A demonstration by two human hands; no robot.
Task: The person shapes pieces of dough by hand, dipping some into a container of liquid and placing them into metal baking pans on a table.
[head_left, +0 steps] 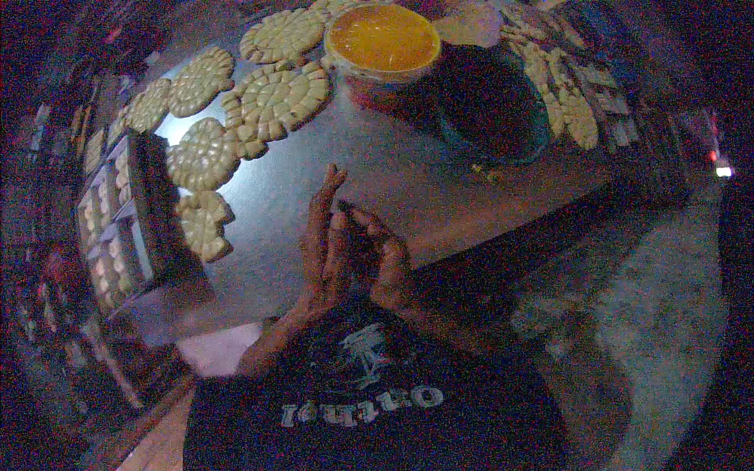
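Observation:
Near the middle of the metal table [275,204], just above my dark shirt, my left hand [325,243] is raised with its fingers stretched out, two fingertips slightly apart. My right hand [380,255] is beside it, its fingers bent in toward the left hand's fingers and thumb; a small dark spot shows at the fingertips, too unclear to name. Several pale, segmented dough rounds [275,98] lie beyond and left of my hands. A tub of orange liquid [383,41] and a dark teal-rimmed bowl [491,102] stand at the far side.
A compartmented tray [114,228] of pale pieces is at the left edge. More pale shaped pieces [573,118] lie at the far right. The table's near edge runs diagonally on the right, above a mottled grey floor [644,330]. The picture is dim and grainy.

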